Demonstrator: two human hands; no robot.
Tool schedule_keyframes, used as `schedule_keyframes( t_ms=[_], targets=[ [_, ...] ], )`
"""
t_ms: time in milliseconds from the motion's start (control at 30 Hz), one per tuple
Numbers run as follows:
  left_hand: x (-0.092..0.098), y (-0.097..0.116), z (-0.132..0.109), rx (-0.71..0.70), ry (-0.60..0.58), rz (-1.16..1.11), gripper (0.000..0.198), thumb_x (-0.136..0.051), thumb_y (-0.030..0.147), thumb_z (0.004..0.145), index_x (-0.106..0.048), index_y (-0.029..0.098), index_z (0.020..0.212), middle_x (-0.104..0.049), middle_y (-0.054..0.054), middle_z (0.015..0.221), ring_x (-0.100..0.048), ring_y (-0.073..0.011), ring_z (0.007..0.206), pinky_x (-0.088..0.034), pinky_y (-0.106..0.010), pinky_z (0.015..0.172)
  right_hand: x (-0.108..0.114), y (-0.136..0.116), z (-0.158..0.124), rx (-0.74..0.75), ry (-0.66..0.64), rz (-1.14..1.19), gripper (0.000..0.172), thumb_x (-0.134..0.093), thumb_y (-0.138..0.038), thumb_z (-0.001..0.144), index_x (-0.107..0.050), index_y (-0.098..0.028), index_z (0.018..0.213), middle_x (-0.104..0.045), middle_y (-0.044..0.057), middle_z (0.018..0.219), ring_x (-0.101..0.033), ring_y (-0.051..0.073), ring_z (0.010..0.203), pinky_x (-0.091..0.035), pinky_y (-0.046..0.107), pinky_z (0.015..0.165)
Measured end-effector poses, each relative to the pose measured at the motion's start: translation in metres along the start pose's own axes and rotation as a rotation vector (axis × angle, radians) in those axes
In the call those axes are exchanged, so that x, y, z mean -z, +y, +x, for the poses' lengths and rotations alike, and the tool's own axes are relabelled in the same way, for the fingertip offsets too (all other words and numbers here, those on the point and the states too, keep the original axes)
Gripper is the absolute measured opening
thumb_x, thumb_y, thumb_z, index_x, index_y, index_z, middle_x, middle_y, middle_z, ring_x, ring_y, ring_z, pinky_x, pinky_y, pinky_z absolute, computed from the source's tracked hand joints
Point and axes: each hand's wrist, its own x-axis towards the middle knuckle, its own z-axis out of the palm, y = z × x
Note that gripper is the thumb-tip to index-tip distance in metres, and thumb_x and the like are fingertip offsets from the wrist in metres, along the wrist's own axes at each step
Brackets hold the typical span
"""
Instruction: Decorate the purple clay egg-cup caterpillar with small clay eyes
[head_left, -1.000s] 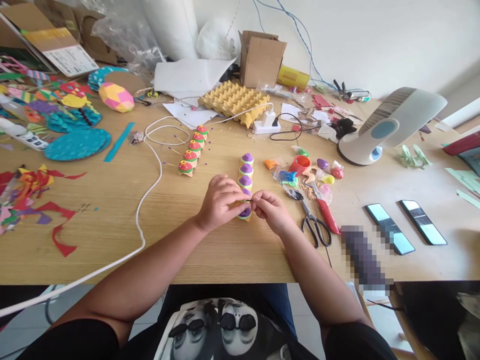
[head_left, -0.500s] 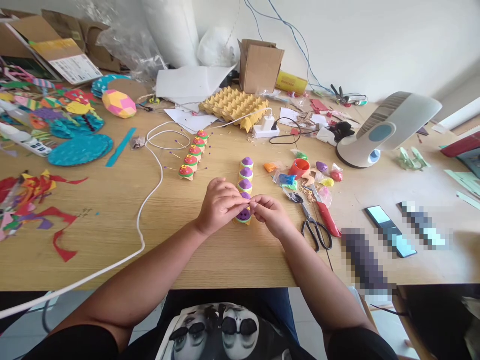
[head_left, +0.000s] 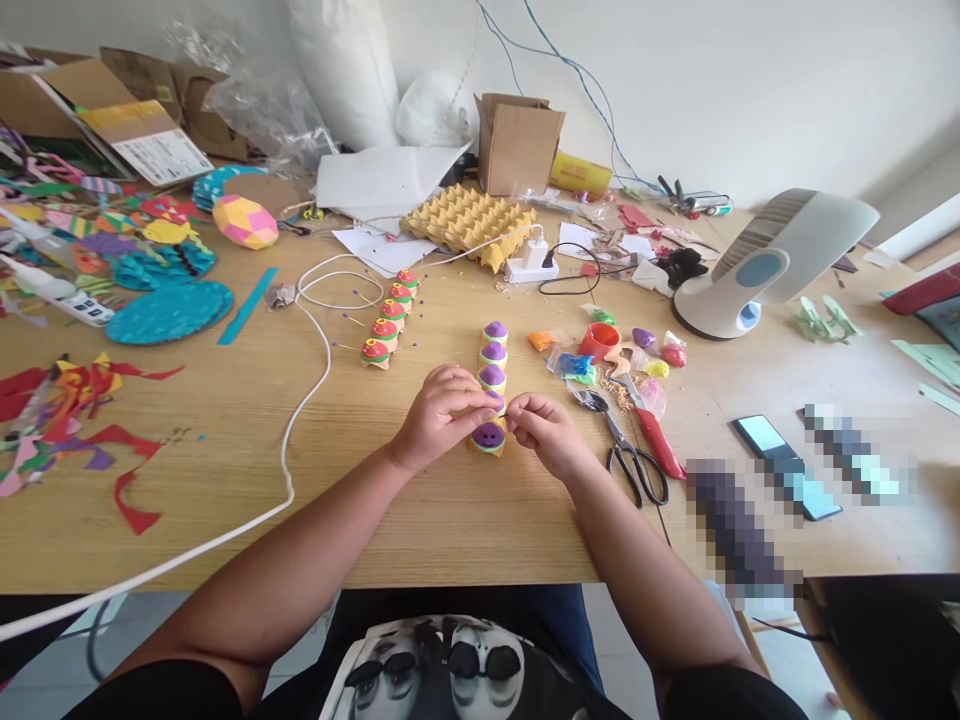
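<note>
Work at a wooden worktop [head_left: 450, 545], seen from the head. The left hand [head_left: 454, 412] and the right hand [head_left: 541, 428] meet fingertip to fingertip, thumb and forefinger of each pinching a small dark piece [head_left: 504, 416] (too small to identify). Directly beneath and between them stands a purple-domed strip [head_left: 493, 376], running away from the person; its nearest dome bears dark, eye-like spots. Whether either hand touches the strip cannot be told. Beyond the left hand lies a red-and-green strip [head_left: 390, 315], topped with yellow rings and flanked by thin pins with dark purple heads. To the right are a red cup [head_left: 600, 341], bagged lumps of coloured material, black-handled scissors [head_left: 634, 465] and a red-handled tool [head_left: 658, 440].

Lettering: a white label [head_left: 166, 155] on the open carton at far left carries printed lines, illegible at this scale; the yellow box [head_left: 581, 177] behind the upright cardboard box [head_left: 519, 145] shows reddish characters, likewise unreadable. A white bottle [head_left: 64, 292] at left has dark markings on its side, and faint dark marks [head_left: 176, 435] resembling handwriting lie on the wood near the red paper scraps [head_left: 135, 500].
</note>
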Motion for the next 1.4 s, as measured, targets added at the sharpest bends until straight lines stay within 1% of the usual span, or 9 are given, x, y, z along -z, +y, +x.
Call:
schedule_keyframes(
  t_ms=[233,400,767,1000,1167,1400],
  targets=[
    [-0.0015,-0.0018,-0.0017,-0.005,-0.033,0.005,0.009,-0.077,0.031,0.09,-0.079,0.026,0.097,-0.078,0.0,0.085,-0.065,-0.0177,0.089,-0.046,-0.039,0.092,-0.0012,0.002,0.0005,-0.016,-0.003,0.02,0.036,-0.085,-0.047,0.07,-0.064,-0.017,0.077,-0.06,-0.002,0.064,-0.039,0.006,0.05,-0.018,0.025,0.05],
    [-0.0021,-0.002,-0.0031,-0.009,-0.026,0.01,0.01,-0.079,0.031,0.089,-0.078,0.026,0.098,-0.078,0.0,0.088,-0.065,-0.018,0.091,-0.046,-0.04,0.094,-0.0011,0.0028,-0.0001,-0.014,-0.007,0.015,0.034,-0.084,-0.046,0.071,-0.065,-0.018,0.077,-0.06,-0.002,0.065,-0.037,0.006,0.052,-0.018,0.025,0.051],
    [-0.0008,0.0,-0.0028,-0.059,-0.022,0.103,0.007,-0.075,0.029,0.092,-0.078,0.026,0.098,-0.077,0.001,0.087,-0.064,-0.0174,0.091,-0.043,-0.042,0.101,-0.0009,0.0056,0.0,-0.017,-0.034,0.026,0.036,-0.084,-0.048,0.074,-0.064,-0.018,0.078,-0.059,-0.003,0.066,-0.037,0.007,0.053,-0.018,0.025,0.052],
    [0.0008,0.0033,-0.0003,-0.058,0.002,0.112,0.008,-0.072,0.032,0.094,-0.079,0.027,0.096,-0.078,0.001,0.085,-0.065,-0.0179,0.09,-0.045,-0.04,0.096,-0.0021,0.0045,-0.0009,-0.029,-0.039,0.017,0.038,-0.084,-0.049,0.074,-0.065,-0.018,0.078,-0.059,-0.003,0.065,-0.038,0.006,0.053,-0.019,0.025,0.052],
    [0.0006,0.0031,-0.0009,-0.016,-0.008,0.131,0.014,-0.069,0.037,0.096,-0.079,0.027,0.094,-0.078,-0.001,0.084,-0.066,-0.0187,0.09,-0.046,-0.041,0.095,-0.0021,0.0039,-0.0014,-0.027,-0.043,0.011,0.037,-0.084,-0.05,0.073,-0.066,-0.018,0.079,-0.06,-0.002,0.066,-0.037,0.007,0.053,-0.02,0.025,0.051],
    [0.0011,0.0037,-0.0019,-0.023,-0.012,0.163,0.014,-0.067,0.035,0.097,-0.079,0.028,0.096,-0.078,0.0,0.086,-0.065,-0.0186,0.092,-0.045,-0.041,0.098,0.0001,0.008,-0.0003,-0.003,-0.07,0.007,0.029,-0.079,-0.045,0.081,-0.069,-0.018,0.083,-0.062,-0.002,0.069,-0.041,0.007,0.055,-0.022,0.024,0.052]
  ],
)
